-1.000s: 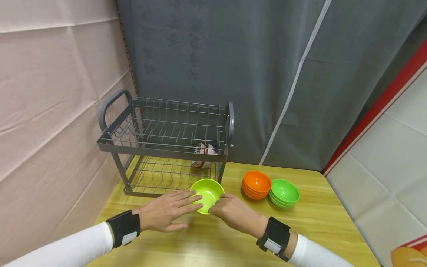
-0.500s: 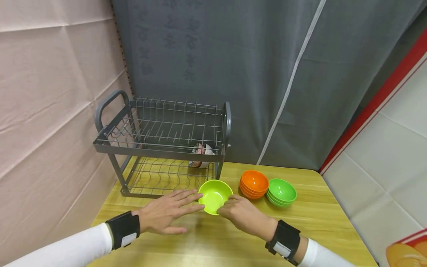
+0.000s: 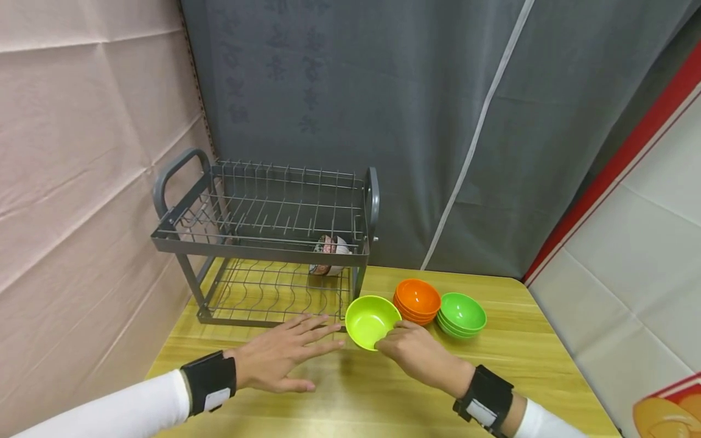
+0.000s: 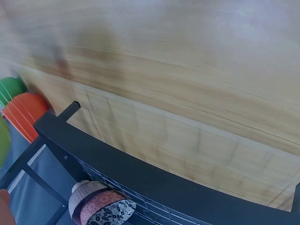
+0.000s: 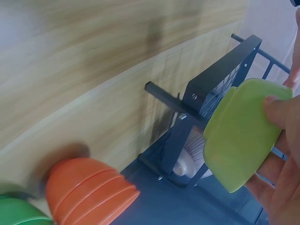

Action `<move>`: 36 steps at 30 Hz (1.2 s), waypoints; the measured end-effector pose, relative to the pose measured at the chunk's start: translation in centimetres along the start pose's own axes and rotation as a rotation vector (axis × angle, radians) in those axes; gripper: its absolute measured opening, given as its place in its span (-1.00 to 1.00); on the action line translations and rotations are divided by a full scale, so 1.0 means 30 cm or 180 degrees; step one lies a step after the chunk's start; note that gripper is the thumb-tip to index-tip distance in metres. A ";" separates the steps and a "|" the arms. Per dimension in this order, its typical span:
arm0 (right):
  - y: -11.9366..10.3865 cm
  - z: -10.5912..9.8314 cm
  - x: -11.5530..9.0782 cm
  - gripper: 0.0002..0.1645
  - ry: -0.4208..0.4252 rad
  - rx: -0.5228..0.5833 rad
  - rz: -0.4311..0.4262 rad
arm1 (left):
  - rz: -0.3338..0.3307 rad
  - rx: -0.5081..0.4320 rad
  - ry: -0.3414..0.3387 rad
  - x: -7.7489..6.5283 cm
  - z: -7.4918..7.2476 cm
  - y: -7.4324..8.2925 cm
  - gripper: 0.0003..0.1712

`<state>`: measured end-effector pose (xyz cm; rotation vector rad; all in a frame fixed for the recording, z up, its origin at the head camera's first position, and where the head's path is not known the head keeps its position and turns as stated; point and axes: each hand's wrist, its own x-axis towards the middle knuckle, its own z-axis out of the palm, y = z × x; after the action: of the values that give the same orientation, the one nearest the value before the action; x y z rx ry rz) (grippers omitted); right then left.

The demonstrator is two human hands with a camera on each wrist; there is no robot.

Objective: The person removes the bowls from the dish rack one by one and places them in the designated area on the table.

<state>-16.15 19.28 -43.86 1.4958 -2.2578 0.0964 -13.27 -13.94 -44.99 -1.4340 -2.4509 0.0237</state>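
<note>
In the head view, my right hand [image 3: 424,353] pinches the near right rim of a yellow-green bowl [image 3: 372,322], held above the table with its inside facing up. The right wrist view shows the thumb and fingers on either side of this bowl [image 5: 243,136]. My left hand [image 3: 287,356] is palm down with fingers spread, its fingertips close to the bowl's left side and holding nothing. Behind both hands stands a dark two-tier dish rack [image 3: 263,250]. Several orange bowls [image 3: 418,298] are stacked to the right, beside a stack of green bowls [image 3: 462,313].
Patterned bowls [image 4: 101,204] stand on edge at the right end of the rack's lower tier. The wooden table [image 3: 350,404] meets a grey curtain [image 3: 427,134] behind, a pink cloth [image 3: 93,201] on the left and a white panel [image 3: 635,255] on the right.
My right hand has carried the yellow-green bowl to the right, toward the orange stack. The left fingers, which overlapped the bowl in view, are now beside it; the left hand has shifted slightly right.
</note>
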 end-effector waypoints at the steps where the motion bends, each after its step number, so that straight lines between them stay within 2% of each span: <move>1: 0.003 -0.002 -0.008 -0.75 0.0011 -0.0004 0.0016 | -0.0006 -0.0002 -0.0014 0.001 0.000 0.001 -0.10; 7: 0.018 -0.011 -0.061 -0.73 0.0028 -0.0035 0.0142 | -0.0003 0.0059 -0.0009 0.008 0.006 0.001 -0.08; 17: 0.038 -0.014 -0.146 -0.72 -0.0172 -0.0008 0.0466 | -0.0009 0.0081 -0.0071 0.019 0.013 -0.002 -0.07; 29: 0.054 -0.010 -0.222 -0.67 -0.0211 0.0078 0.0628 | -0.0027 0.0098 -0.0198 0.033 0.011 0.001 -0.05; 36: 0.067 -0.004 -0.286 -0.78 -0.0422 0.0049 0.0741 | -0.0007 0.0115 -0.0174 0.036 0.012 -0.001 -0.06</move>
<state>-15.11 27.56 -46.70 1.2749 -2.5363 0.0857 -13.90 -12.98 -45.05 -1.4337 -2.4825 0.1076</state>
